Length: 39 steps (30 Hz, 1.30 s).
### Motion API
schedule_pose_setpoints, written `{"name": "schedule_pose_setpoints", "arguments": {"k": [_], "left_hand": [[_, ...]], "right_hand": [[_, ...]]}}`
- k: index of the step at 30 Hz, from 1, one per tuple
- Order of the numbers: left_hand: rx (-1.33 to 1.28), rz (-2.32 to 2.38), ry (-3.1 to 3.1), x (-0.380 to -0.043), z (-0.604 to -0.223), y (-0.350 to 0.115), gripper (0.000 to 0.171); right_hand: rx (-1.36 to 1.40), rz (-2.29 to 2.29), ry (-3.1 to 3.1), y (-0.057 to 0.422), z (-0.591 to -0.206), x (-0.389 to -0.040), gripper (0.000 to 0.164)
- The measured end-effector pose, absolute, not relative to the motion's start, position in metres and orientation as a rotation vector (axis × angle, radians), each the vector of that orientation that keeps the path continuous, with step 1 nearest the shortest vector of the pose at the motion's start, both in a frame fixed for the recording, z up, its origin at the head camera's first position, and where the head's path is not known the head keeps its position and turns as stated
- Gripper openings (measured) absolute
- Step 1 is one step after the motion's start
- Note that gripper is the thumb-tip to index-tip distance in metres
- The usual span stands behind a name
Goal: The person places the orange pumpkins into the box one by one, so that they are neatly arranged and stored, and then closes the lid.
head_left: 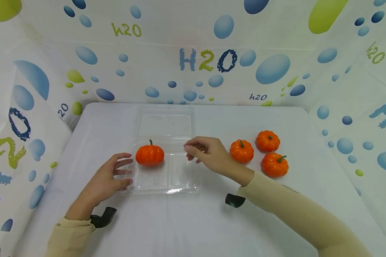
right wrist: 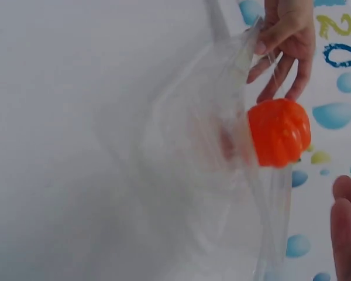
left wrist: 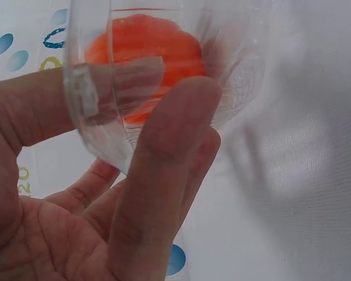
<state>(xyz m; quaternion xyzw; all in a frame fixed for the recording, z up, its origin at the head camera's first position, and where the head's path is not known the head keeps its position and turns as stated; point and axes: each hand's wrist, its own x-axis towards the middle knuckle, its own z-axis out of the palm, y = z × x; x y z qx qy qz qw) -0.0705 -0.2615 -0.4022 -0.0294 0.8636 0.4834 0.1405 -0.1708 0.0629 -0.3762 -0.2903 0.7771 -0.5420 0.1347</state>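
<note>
An orange mini pumpkin [head_left: 149,155] with a green stem sits in the left half of a clear plastic clamshell container [head_left: 180,178]. The container's lid [head_left: 166,123] lies folded back, away from me. My left hand [head_left: 110,175] is at the container's left edge, its fingers spread and reaching toward the wall. In the left wrist view the clear wall crosses in front of one finger, with the pumpkin [left wrist: 158,50] behind it. Over the container's right side hovers my right hand [head_left: 209,153], fingers loosely bent and holding nothing. The right wrist view shows the pumpkin [right wrist: 281,132] beyond the clear plastic.
Three more orange pumpkins stand in a group to the right: one near the right hand [head_left: 241,151], one at the back [head_left: 268,141] and one in front [head_left: 275,165]. The white table [head_left: 180,225] is bordered by a printed curtain [head_left: 167,75] behind and at both sides.
</note>
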Motion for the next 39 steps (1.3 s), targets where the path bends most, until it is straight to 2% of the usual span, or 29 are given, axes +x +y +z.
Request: {"name": "schedule_pose_setpoints", "arguments": {"k": [6,11,16,20,26,29,35,39], "left_hand": [[-0.088,1.405,2.485,-0.070,-0.403,-0.262,0.079],[-0.090,1.399,2.490,-0.070,-0.403,-0.263,0.080],[-0.086,1.402,2.496,-0.069,-0.403,-0.263,0.080],[-0.074,1.409,2.505,-0.069,-0.403,-0.264,0.080],[-0.072,1.397,2.511,-0.069,-0.402,-0.264,0.080],[-0.077,1.388,2.509,-0.069,-0.401,-0.263,0.080],[-0.071,1.405,2.498,-0.069,-0.400,-0.263,0.080],[-0.066,1.412,2.495,-0.069,-0.400,-0.263,0.079]], "right_hand": [[-0.959,-1.622,2.577,0.105,-0.385,-0.166,0.020],[-1.056,-1.595,2.801,0.142,-0.389,-0.171,0.045],[-0.955,-1.616,2.917,0.171,-0.384,-0.177,0.076],[-0.890,-1.643,2.985,0.184,-0.366,-0.178,0.092],[-0.879,-1.639,3.030,0.186,-0.323,-0.173,0.106],[-0.822,-1.609,3.015,0.190,-0.313,-0.175,0.115],[-0.585,-1.501,2.918,0.208,-0.328,-0.196,0.130],[-0.417,-1.459,2.788,0.216,-0.342,-0.203,0.129]]}}
